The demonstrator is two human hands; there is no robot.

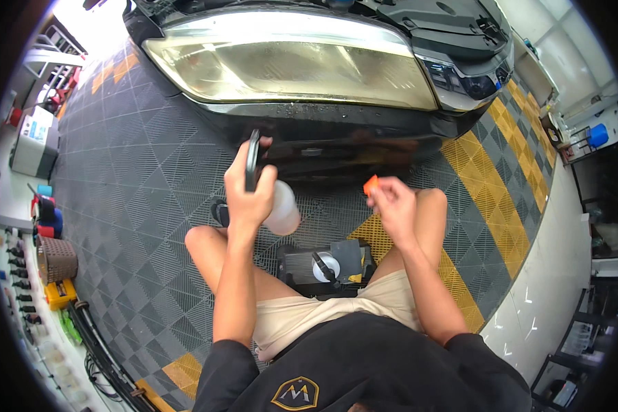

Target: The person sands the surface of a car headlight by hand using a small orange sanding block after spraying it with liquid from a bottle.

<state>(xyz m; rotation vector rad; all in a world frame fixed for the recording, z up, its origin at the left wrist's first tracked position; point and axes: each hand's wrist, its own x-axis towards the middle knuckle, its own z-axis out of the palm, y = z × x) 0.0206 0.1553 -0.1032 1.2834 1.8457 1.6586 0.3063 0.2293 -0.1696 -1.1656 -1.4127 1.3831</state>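
Gripping a slim dark piece (253, 163), the left hand (248, 189) is closed around it, near the car's bumper (323, 144) and left of centre. A whitish bottle (284, 211) stands out just right of that hand and partly hidden by it; whether bottle and dark piece are joined cannot be told. Its wall is cloudy, so the level of anything inside is unclear. Well to the right, the right hand (393, 206) pinches a small orange piece (371, 185) between narrowed fingertips, apart from the bumper.

On the far side, the yellowed headlight (288, 69) spans the car's front. On the near side, between the knees, a dark case (292, 266) sits on the tiled floor (130, 240); a white disc (331, 264), a black tool and a grey sheet (347, 255) show on top of it, and what it contains cannot be told.

At the left, a brown basket (56, 262) stands beside a yellow box (60, 294), with rows of dark-capped bottles (22, 283) nearer. Far right is a blue container (597, 135), its contents too small to tell.
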